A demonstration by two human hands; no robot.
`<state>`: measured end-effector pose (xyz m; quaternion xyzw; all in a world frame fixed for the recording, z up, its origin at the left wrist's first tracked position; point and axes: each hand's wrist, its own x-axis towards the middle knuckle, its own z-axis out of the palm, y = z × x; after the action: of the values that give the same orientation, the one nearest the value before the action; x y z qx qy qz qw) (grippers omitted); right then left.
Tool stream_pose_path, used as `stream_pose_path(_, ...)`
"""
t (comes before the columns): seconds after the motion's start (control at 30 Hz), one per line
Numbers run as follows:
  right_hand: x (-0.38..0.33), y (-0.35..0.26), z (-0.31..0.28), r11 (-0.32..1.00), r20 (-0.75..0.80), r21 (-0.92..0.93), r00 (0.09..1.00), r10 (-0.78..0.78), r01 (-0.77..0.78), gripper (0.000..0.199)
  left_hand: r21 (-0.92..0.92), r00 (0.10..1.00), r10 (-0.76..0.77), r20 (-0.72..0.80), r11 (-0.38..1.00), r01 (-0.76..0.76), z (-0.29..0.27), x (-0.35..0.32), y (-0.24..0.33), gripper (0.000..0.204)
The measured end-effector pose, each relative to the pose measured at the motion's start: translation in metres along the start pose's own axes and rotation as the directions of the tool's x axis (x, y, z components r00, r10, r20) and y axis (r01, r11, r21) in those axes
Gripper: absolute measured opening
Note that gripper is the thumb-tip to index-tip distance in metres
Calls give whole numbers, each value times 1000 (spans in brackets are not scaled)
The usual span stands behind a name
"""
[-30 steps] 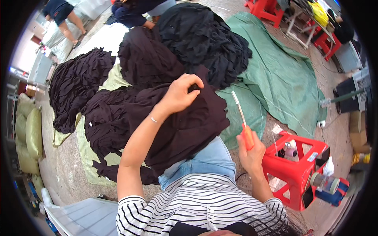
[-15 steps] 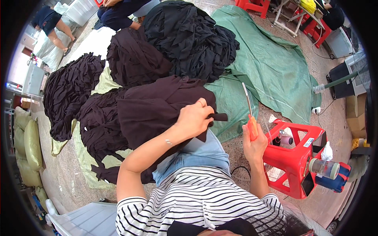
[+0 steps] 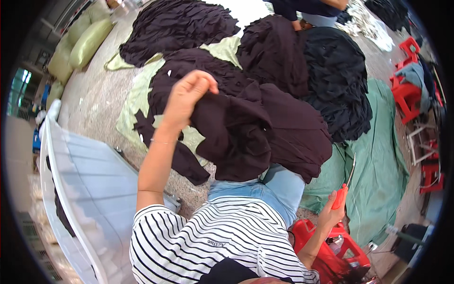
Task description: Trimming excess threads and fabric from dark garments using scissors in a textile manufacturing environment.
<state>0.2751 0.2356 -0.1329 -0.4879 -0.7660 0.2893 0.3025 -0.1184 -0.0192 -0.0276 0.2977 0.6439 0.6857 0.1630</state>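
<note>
My left hand (image 3: 189, 92) is raised, its fingers closed on the edge of a dark brown garment (image 3: 231, 137) that hangs down toward my lap. More dark brown cloth (image 3: 298, 128) lies draped across my knees. Out to the right, my right hand (image 3: 331, 213) grips an orange-red handled tool (image 3: 341, 196) with a long, thin metal blade pointing away from me. Its exact kind I cannot make out. Just beyond my lap lies a heap of dark brown garments (image 3: 203, 64).
Further heaps of dark brown (image 3: 179, 28) and black cloth (image 3: 336, 80) rest on sheets. A green tarp (image 3: 378, 156) spreads to the right. Near my right forearm stands a red stool (image 3: 350, 251). A pale plastic bin (image 3: 104, 189) is at left. Another person (image 3: 317, 7) crouches behind the heaps.
My view has swung left. My left hand has moved left and up, pulling the garment's edge with it. The right hand still holds the orange-red handled tool.
</note>
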Motion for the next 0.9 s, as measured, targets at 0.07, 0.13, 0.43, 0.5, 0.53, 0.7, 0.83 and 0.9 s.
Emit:
stream_pose_path(0.07,6,-14,8,999,38,-28,999,-19,20,41,8,987,-115,-116,993,117,13,-27,-46,14)
stream_pose_path(0.13,9,-3,10,995,32,-78,997,-67,69,40,206,961,-184,-208,952,227,29,-61,-104,27)
stream_pose_path(0.43,3,-16,20,999,112,12,993,-30,29,51,-12,752,-643,-144,761,649,3,-155,-135,95)
stream_pose_path(0.5,4,-13,18,1000,134,10,991,-20,19,53,324,738,-666,-110,678,660,-43,-168,-131,88)
stream_pose_path(0.53,4,-12,17,1000,140,-28,990,-9,13,53,375,753,-636,-170,665,646,-70,-169,-123,80)
stream_pose_path(0.7,14,-9,30,996,147,-13,985,-86,88,56,103,655,-485,-579,754,649,-221,-150,-38,31)
stream_pose_path(0.83,20,-17,33,995,191,-78,980,-51,67,53,347,595,-175,-784,672,654,-275,-141,31,27)
stream_pose_path(0.9,21,-18,36,993,202,-93,978,-50,70,53,620,590,193,-784,280,733,-295,-147,63,27)
